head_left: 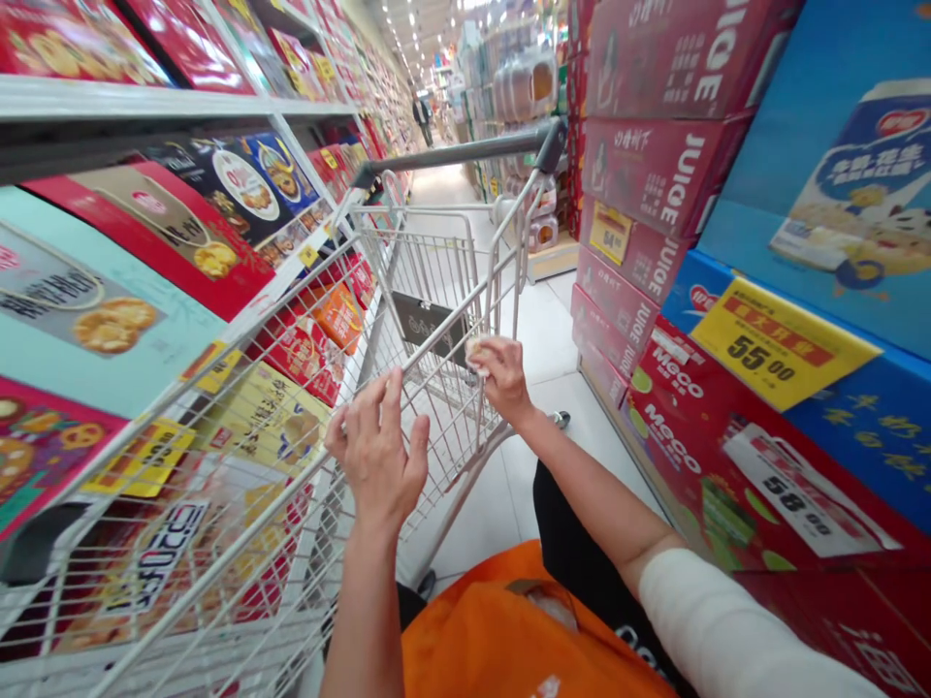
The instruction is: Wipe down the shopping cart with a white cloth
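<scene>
A metal wire shopping cart [434, 339] stands before me, with a dark handle bar [465, 150] at its far end. My left hand [382, 446] rests over the cart's near side rail. Its fingers lie across the wire and its thumb is spread away from them. Further along the same side, my right hand [503, 373] is closed in a pinch on a small crumpled whitish cloth [478, 355]. The cloth is close to the rail by the cart's back frame; whether it touches the metal I cannot tell. A dark sign plate [431, 328] hangs inside the cart.
Shelves of boxed biscuits [116, 301] with yellow price tags run along the left, close to the cart. Stacked red cartons [632, 184] and blue boxes [821, 194] line the right. A tiled aisle [549, 334] leads to a distant person [422, 116].
</scene>
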{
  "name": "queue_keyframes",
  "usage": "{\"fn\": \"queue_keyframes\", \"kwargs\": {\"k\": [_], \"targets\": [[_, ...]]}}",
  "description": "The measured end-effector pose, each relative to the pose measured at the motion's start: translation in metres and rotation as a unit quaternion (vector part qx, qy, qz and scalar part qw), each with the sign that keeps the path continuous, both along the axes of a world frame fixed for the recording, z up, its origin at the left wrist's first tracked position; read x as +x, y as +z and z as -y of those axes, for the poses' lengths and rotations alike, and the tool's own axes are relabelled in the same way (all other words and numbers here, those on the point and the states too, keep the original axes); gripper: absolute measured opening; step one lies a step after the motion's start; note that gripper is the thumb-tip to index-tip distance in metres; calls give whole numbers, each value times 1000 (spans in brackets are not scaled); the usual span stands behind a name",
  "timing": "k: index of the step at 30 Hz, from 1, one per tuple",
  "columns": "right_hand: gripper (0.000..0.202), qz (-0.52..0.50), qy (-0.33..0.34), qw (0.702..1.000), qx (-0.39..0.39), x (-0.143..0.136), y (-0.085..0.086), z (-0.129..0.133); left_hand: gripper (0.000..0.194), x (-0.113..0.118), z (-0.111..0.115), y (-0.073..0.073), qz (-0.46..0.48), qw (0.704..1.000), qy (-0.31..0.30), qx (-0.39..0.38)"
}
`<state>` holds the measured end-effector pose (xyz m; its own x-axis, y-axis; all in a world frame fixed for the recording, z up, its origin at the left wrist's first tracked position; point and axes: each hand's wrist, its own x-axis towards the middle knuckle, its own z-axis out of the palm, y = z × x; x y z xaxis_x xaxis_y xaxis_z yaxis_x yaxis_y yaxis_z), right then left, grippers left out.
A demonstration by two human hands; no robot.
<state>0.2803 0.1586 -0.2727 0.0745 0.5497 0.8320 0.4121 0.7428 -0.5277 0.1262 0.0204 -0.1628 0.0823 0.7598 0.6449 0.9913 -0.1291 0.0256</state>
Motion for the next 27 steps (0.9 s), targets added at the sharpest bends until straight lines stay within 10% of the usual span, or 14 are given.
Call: {"fn": "queue_keyframes", "kwargs": {"k": [4,10,17,23,27], "targets": [[38,55,51,997,-11,-2,-22,17,56,-2,4,-1,6,1000,-28,3],[33,5,-13,1000,25,9,23,-3,50,2,19,2,60,998,20,21],[34,95,68,993,0,2,-17,15,45,-40,55,-7,70,986,138,58],[25,-16,2,1000,15,-6,17,12,45,-50,65,-13,94,981,158,54],[28,21,37,998,53,-14,-3,17,46,-39,65,-14,113,980,153,59]]}}
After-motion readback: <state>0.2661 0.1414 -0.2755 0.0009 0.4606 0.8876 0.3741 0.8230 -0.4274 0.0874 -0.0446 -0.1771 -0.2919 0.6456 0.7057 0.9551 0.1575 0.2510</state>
